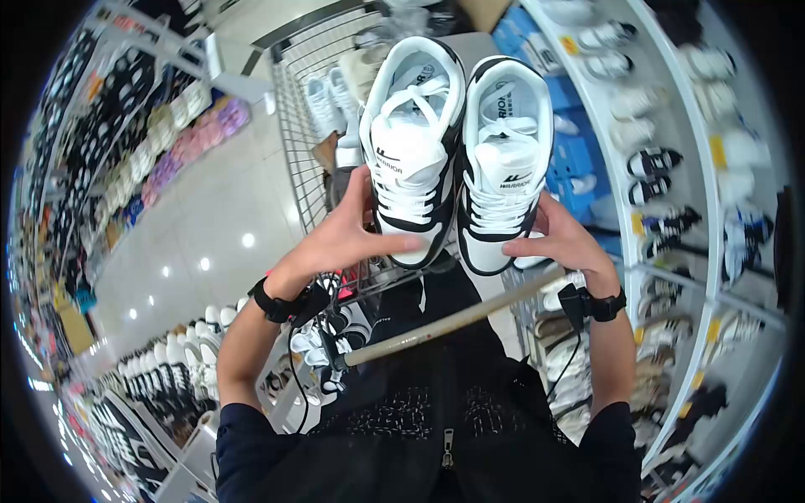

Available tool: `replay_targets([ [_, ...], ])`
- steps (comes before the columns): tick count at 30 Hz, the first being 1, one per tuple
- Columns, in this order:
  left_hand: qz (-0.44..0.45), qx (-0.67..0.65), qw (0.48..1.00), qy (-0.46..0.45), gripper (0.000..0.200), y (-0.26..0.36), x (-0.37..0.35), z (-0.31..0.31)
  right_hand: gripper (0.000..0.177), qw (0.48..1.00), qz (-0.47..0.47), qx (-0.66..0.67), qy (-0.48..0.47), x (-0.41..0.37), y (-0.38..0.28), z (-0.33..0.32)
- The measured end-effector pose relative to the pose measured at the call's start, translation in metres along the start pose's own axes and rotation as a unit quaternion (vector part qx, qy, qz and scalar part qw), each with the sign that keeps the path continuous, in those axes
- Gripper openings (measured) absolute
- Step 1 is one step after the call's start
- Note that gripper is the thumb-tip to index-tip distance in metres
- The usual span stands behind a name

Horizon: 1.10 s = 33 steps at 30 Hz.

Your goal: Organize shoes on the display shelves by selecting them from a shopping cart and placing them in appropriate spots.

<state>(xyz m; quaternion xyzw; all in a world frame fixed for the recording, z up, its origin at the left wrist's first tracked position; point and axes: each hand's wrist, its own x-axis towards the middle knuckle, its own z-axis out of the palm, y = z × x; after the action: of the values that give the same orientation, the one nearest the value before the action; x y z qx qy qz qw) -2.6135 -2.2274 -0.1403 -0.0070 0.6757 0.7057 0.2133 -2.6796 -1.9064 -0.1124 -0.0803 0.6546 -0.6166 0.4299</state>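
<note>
My left hand (360,230) grips the toe end of a white and black sneaker (408,155), its thumb lying across the toe cap. The matching sneaker (506,159) is held the same way by my right hand (560,239), with the thumb on its toe. Both shoes are side by side, heels pointing away from me, white laces and "WARRIOR" lettering on the tongues facing up. They are raised above a wire shopping cart (295,138). The fingers beneath the shoes are mostly hidden.
The cart holds more shoes, among them a pale pair (327,105). Its beige handle bar (453,323) crosses in front of my body. Shelves of shoes (662,168) line the right side. Racks with slippers (168,147) stand to the left across a shiny tiled floor (226,218).
</note>
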Motion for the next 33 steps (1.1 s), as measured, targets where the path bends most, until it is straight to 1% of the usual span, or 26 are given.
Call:
replay_targets([
  [1, -0.009, -0.037, 0.999, -0.013, 0.098, 0.005, 0.004, 0.006, 0.091, 0.999, 0.001, -0.021, 0.024, -0.019, 0.005, -0.001],
  [2, -0.061, -0.071, 0.995, -0.031, 0.095, 0.015, 0.005, 0.016, 0.093, 0.998, 0.001, -0.041, 0.048, -0.037, 0.011, 0.000],
  [3, -0.061, -0.063, 0.995, -0.048, 0.095, 0.018, 0.007, 0.025, 0.093, 0.997, -0.003, -0.035, 0.065, -0.053, 0.018, 0.002],
  [5, -0.030, -0.075, 0.994, -0.076, 0.095, 0.021, 0.011, 0.043, 0.093, 0.995, -0.024, -0.008, 0.098, -0.080, 0.030, 0.005],
  [7, -0.017, -0.048, 0.993, -0.103, 0.096, 0.025, 0.017, 0.061, 0.093, 0.991, -0.033, 0.010, 0.132, -0.103, 0.035, 0.010],
  [9, 0.021, -0.005, 0.989, -0.148, 0.096, 0.036, 0.022, 0.082, 0.091, 0.985, -0.054, 0.019, 0.162, -0.126, 0.044, 0.011],
  [11, 0.011, 0.016, 0.985, -0.173, 0.096, 0.047, 0.026, 0.104, 0.089, 0.980, -0.065, 0.028, 0.188, -0.149, 0.051, 0.012],
  [13, 0.021, 0.050, 0.978, -0.199, 0.100, 0.052, 0.033, 0.128, 0.088, 0.972, -0.082, 0.046, 0.217, -0.173, 0.064, 0.011],
  [14, 0.005, 0.078, 0.972, -0.220, 0.107, 0.055, 0.037, 0.139, 0.089, 0.966, -0.087, 0.041, 0.240, -0.185, 0.080, 0.011],
  [15, 0.004, 0.085, 0.969, -0.234, 0.107, 0.055, 0.039, 0.154, 0.089, 0.962, -0.091, 0.048, 0.252, -0.200, 0.086, 0.011],
  [16, 0.041, 0.105, 0.964, -0.242, 0.111, 0.053, 0.040, 0.170, 0.090, 0.956, -0.098, 0.046, 0.272, -0.214, 0.092, 0.012],
  [17, 0.079, 0.124, 0.957, -0.251, 0.115, 0.052, 0.041, 0.185, 0.091, 0.950, -0.105, 0.043, 0.292, -0.228, 0.098, 0.013],
  [18, 0.081, 0.140, 0.950, -0.269, 0.118, 0.052, 0.042, 0.202, 0.096, 0.947, -0.097, 0.041, 0.302, -0.247, 0.106, 0.012],
  [19, 0.083, 0.146, 0.945, -0.282, 0.118, 0.053, 0.042, 0.219, 0.096, 0.943, -0.102, 0.047, 0.315, -0.262, 0.115, 0.012],
  [21, 0.039, 0.145, 0.931, -0.334, 0.109, 0.053, 0.039, 0.257, 0.101, 0.916, -0.138, 0.107, 0.361, -0.295, 0.133, 0.013],
  [22, 0.057, 0.178, 0.922, -0.339, 0.110, 0.053, 0.036, 0.278, 0.104, 0.905, -0.137, 0.130, 0.382, -0.314, 0.141, 0.014],
  [23, 0.060, 0.183, 0.917, -0.349, 0.110, 0.055, 0.032, 0.299, 0.104, 0.899, -0.142, 0.133, 0.392, -0.332, 0.149, 0.014],
  [25, 0.043, 0.122, 0.920, -0.371, 0.110, 0.064, 0.019, 0.348, 0.105, 0.881, -0.120, 0.140, 0.436, -0.369, 0.170, 0.013],
  [26, 0.058, 0.137, 0.912, -0.383, 0.111, 0.058, 0.019, 0.367, 0.104, 0.873, -0.133, 0.124, 0.452, -0.385, 0.180, 0.012],
  [29, 0.059, 0.149, 0.895, -0.416, 0.111, 0.064, 0.001, 0.433, 0.101, 0.850, -0.131, 0.140, 0.491, -0.440, 0.208, 0.014],
  [30, 0.073, 0.164, 0.890, -0.419, 0.107, 0.060, -0.002, 0.454, 0.095, 0.837, -0.133, 0.155, 0.508, -0.459, 0.218, 0.016],
  [31, 0.072, 0.167, 0.884, -0.431, 0.107, 0.057, -0.007, 0.475, 0.095, 0.829, -0.133, 0.161, 0.519, -0.478, 0.227, 0.018],
  [33, 0.129, 0.225, 0.853, -0.452, 0.102, 0.052, -0.012, 0.516, 0.089, 0.785, -0.177, 0.155, 0.573, -0.511, 0.236, 0.023],
])
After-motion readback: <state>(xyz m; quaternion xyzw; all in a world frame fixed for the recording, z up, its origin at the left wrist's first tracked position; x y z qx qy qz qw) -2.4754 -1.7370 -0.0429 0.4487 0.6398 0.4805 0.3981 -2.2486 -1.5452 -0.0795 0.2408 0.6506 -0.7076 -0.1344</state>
